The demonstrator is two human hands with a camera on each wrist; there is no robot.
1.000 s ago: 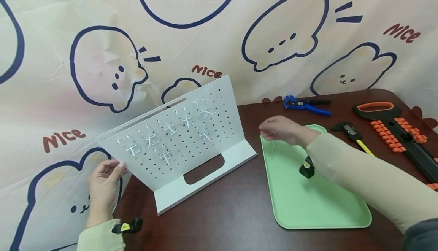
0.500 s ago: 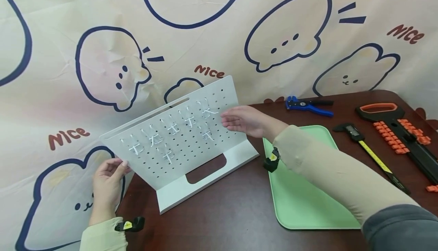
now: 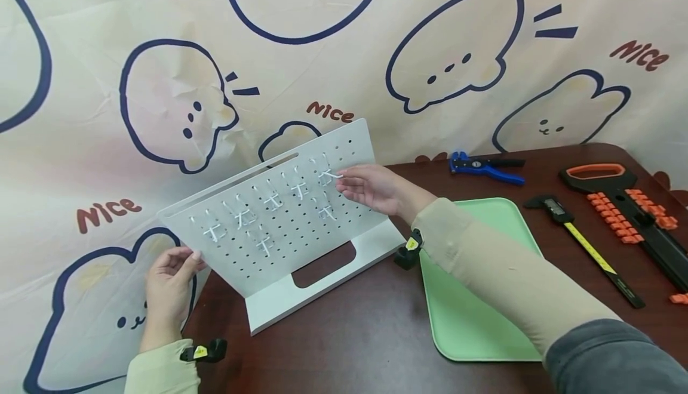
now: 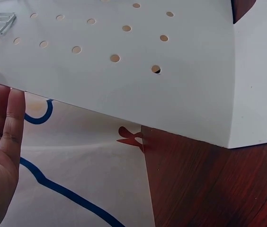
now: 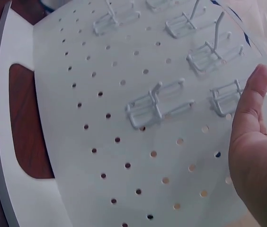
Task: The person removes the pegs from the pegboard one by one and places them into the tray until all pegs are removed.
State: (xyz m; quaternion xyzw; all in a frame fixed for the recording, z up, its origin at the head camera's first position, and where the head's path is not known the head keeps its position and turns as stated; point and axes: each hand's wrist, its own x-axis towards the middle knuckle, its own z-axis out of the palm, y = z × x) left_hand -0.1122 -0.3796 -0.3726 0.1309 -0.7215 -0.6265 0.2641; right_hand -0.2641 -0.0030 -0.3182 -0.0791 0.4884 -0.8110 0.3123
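A white pegboard (image 3: pixel 301 230) with a folded-out base stands tilted on the table. Several white wire hooks hang in its holes, mostly in a row near the top. My left hand (image 3: pixel 168 289) grips the board's left edge, thumb on the front face and fingers behind it, as the left wrist view also shows. At the upper right, my right hand (image 3: pixel 373 188) pinches the projecting prong of a wire hook (image 5: pixel 226 100) between thumb and finger. That hook sits against the board. Below it is another wire hook (image 3: pixel 325 210), which the right hand does not touch.
A green tray (image 3: pixel 484 328) lies right of the board, partly under my right forearm. Beyond it are a blue wire stripper (image 3: pixel 486 170), a caliper (image 3: pixel 586 251) and a black tool rack with orange clips (image 3: pixel 634 209). A printed cloth (image 3: pixel 322 59) hangs behind the table.
My right hand has moved left from above the green tray to the board's upper right and now pinches the hook there. The left hand keeps its grip on the edge.
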